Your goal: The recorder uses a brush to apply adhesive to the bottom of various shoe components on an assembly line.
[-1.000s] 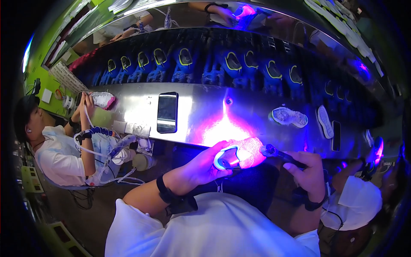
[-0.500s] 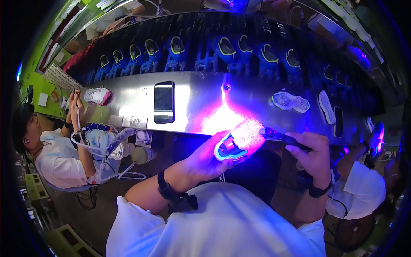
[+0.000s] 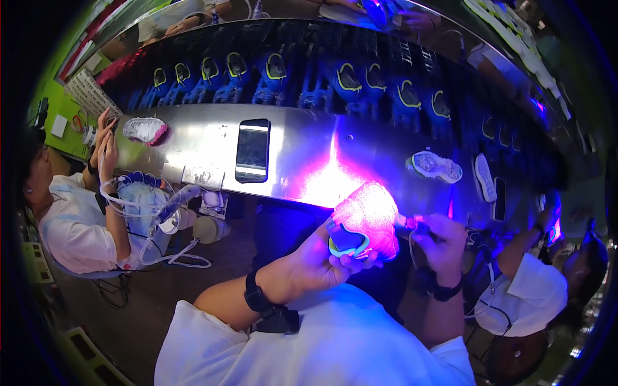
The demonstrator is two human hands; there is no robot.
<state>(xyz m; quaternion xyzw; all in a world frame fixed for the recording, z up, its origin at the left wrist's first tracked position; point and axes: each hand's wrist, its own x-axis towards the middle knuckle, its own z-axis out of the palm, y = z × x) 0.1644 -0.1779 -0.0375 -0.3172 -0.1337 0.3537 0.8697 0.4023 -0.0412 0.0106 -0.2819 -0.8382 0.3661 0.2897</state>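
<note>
My left hand [image 3: 317, 262] grips a shoe upper [image 3: 372, 215] just off the table's near edge. The shoe's dark opening and pale blue collar face toward me, and its surface glows pink and white under violet light. Fingers of that hand wrap below the collar. In my right hand [image 3: 445, 241] is a slim dark-handled tool [image 3: 409, 222], its tip close against the right side of the shoe. Glare hides whether the tip touches. A thin tube or cord hangs beneath the right hand.
A metal table [image 3: 206, 138] bears a phone [image 3: 252, 151], a white-and-pink shoe sole [image 3: 145, 130], another sole [image 3: 436, 167], a narrow sole [image 3: 485, 177] and a second phone [image 3: 499, 199]. Behind runs a dark conveyor [image 3: 302, 48] with several shoes. Co-workers sit left [image 3: 84, 225] and right [image 3: 531, 289].
The shoe has turned in my left hand, showing more of its side. My right hand has shifted left and down, with the tool tip lower beside the shoe. The left co-worker's hands have shifted.
</note>
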